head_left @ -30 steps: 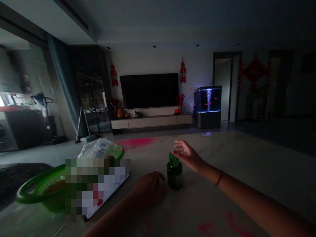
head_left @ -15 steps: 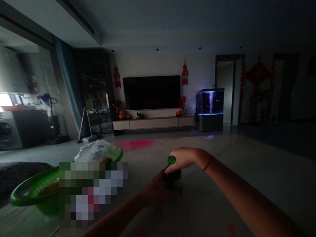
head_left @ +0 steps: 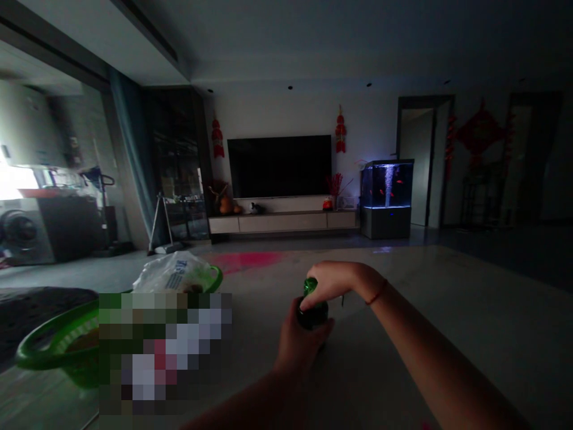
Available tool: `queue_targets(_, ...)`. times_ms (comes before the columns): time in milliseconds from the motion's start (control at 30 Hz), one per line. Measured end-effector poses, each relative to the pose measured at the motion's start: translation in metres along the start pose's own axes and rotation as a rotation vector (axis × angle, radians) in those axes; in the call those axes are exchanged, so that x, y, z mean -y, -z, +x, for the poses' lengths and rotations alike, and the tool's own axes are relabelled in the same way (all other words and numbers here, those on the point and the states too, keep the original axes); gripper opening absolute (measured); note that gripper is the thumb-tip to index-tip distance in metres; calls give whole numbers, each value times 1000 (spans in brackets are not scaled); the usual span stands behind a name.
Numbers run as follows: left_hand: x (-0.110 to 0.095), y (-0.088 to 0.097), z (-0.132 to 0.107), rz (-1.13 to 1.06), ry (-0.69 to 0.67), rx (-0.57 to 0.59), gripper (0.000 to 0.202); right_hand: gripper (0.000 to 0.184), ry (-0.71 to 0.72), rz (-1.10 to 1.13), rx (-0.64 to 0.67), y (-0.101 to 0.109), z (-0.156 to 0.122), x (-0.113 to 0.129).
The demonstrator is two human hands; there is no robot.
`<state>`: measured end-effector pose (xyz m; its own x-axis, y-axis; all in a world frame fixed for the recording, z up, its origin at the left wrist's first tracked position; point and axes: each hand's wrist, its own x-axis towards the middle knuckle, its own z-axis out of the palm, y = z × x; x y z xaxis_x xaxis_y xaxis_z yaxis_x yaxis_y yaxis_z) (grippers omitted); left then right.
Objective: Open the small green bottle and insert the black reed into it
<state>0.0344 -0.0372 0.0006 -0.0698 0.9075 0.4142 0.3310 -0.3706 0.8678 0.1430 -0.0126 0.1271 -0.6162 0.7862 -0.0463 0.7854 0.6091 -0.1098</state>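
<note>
Near the middle of the view, a dark green bottle (head_left: pixel 314 318) stands over the pale tabletop (head_left: pixel 403 334). My left hand (head_left: pixel 298 343) is wrapped around its body from the near side, fingers on the left and thumb on the right. From above, my right hand (head_left: pixel 335 280) is closed at the bottle's bright green upper part, its fingers bent down over it. The lower end of the bottle is hidden behind my left hand and in shadow. Whether the bottle touches the table I cannot tell.
On the left of the table is a green plastic basket (head_left: pixel 42 358) with a white plastic bag (head_left: pixel 172 273) in it; part of the basket is pixelated. Farther back are a television (head_left: pixel 280 167), a low cabinet (head_left: pixel 282 223) and a lit fish tank (head_left: pixel 387 185).
My left hand has shifted up and closed more fully around the bottle's body. My right hand stays at the top, nearly in place. The view has turned slightly left.
</note>
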Motion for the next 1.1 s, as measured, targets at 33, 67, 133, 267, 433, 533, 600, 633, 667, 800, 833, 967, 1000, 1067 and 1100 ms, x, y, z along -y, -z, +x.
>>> queue_targets(33,-3,2,3,3,-10,-12,43,48,11,8,-40,2,-2,-1)
queue_targets(67,-6,4,6,13,-14,-14,43,49,13,27,-72,4,-3,-2)
queue_targets(133,-15,9,11,44,-20,-10,45,50,14,80,-132,7,-7,-5)
queue_targets(267,-27,21,13,135,-39,36,45,50,64,148,-236,12,-13,-9)
queue_targets(433,-22,32,0,142,-82,-6,54,54,105,272,-122,13,-16,-8)
queue_targets(533,-21,38,-8,140,-54,31,54,53,117,313,-91,13,-19,-3)
queue_targets(600,-24,42,-11,130,-47,46,51,50,121,318,-90,13,-21,-1)
queue_targets(633,-26,43,-12,118,-49,55,49,48,117,335,-84,13,-23,0)
queue_targets(667,-28,44,-13,104,-53,60,48,48,109,362,-79,13,-24,0)
queue_targets(800,-31,45,-13,65,-30,99,48,47,103,456,-109,11,-29,-2)
queue_targets(833,-30,45,-13,61,-28,108,48,46,115,461,-110,11,-30,-4)
queue_targets(967,-28,44,-12,89,-49,97,47,39,159,422,-102,12,-33,-7)
queue_targets(1000,-27,44,-11,107,-54,90,47,39,169,402,-109,12,-34,-7)
queue_targets(1067,-27,44,-12,138,-57,88,48,37,195,364,-124,13,-36,-7)
queue_targets(1100,-27,44,-12,143,-56,93,48,36,209,352,-130,13,-38,-7)
